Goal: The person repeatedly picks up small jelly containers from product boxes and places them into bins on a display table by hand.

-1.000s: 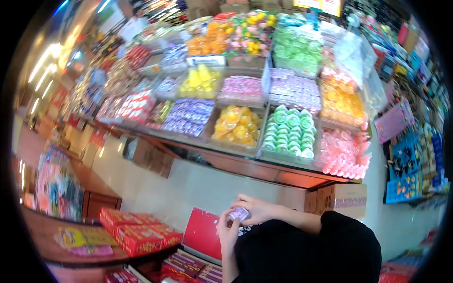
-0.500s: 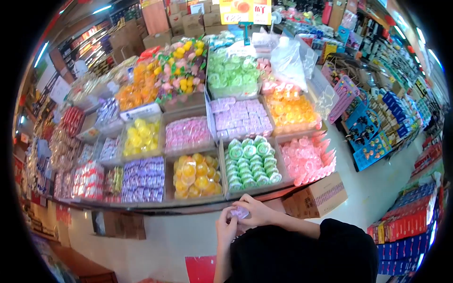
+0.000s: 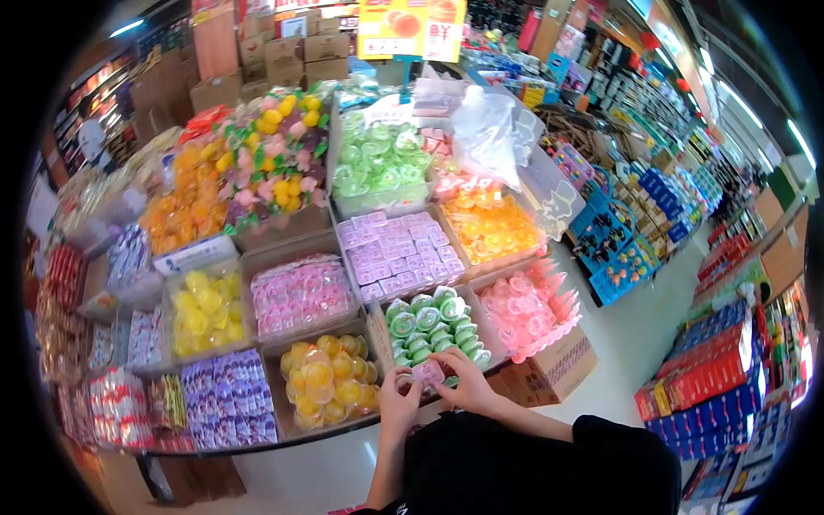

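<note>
Small pink pack (image 3: 428, 372) held up in front of your chest, between both your hands. Your left hand (image 3: 400, 400) has its fingers clamped on the pack's left side; your right hand (image 3: 468, 386) has its fingers clamped on the right side, tips bent over the edge. In view, the pack overlaps the near end of a bin of green cups (image 3: 439, 316); height above them cannot be told.

Left of that bin, 1 bin of yellow-orange cups (image 3: 330, 378); right of it, pink cups (image 3: 532, 311). Row behind: yellow pieces (image 3: 206, 313), pink packs (image 3: 300, 292), lilac packs (image 3: 399, 253), orange cups (image 3: 489, 221). Purple packets (image 3: 227, 396) at the front, farther left.

All sit on the table (image 3: 283, 441), with artificial flowers (image 3: 273, 159) toward the back and 1 clear plastic bag (image 3: 487, 129) lying at back right. A yellow sign (image 3: 412, 33) stands above. Beside the table's right end, a cardboard box (image 3: 562, 369) on the floor (image 3: 601, 369).
</note>
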The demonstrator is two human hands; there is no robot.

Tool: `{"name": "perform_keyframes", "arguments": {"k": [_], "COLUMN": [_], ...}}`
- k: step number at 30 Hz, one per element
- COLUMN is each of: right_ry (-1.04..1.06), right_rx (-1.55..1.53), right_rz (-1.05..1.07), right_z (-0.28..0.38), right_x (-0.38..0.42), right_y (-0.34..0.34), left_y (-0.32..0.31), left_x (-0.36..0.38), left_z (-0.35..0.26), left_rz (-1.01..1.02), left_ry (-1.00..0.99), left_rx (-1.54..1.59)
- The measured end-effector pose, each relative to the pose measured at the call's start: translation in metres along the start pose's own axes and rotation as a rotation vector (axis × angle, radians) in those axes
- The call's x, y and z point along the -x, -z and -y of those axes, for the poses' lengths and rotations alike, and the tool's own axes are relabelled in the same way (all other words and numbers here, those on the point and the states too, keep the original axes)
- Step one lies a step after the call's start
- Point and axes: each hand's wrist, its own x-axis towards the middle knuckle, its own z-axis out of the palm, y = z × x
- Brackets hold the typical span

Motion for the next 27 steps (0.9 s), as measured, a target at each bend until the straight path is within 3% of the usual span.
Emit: {"name": "perform_keyframes", "arguments": {"k": [3, 7, 11, 15, 19, 23, 27], "right_ry": [-0.058, -0.165, -0.163, -0.218, -0.247, -0.256, -0.276], "right_rx": [-0.217, -0.315, -0.516, -0.586, -0.737, -0.772, -0.704], "right_rz": [-0.119, -0.097, -0.2, -0.208, -0.205, -0.188, -0.195], "right_z": [-0.027, -0.048, -0.076, -0.093, -0.11, -0.135, -0.135], "right_x": [-0.006, -0.026, -0.053, -0.087, -0.125, -0.172, -0.219], "right_y": [0.003, 0.019, 0.022, 0.035, 0.048, 0.042, 0.045], "left_y": [-0.013, -0.032, -0.048, -0.058, -0.06, -0.063, -0.064], "left_x": [-0.021, -0.048, -0.079, -0.117, -0.169, -0.203, -0.239], "left_z": [-0.005, -0.011, -0.017, -0.014, 0.012, -0.004, -0.011], "left_rz": [0.06, 0.087, 0.066, 0.002, -0.08, -0.143, -0.212], "left_ry": [0.025, 0.049, -0.126, -0.206, -0.193, 0.077, 0.109], "left_rx": [-0.049, -0.076, -0.39, -0.488, -0.299, 0.012, 0.136]}}
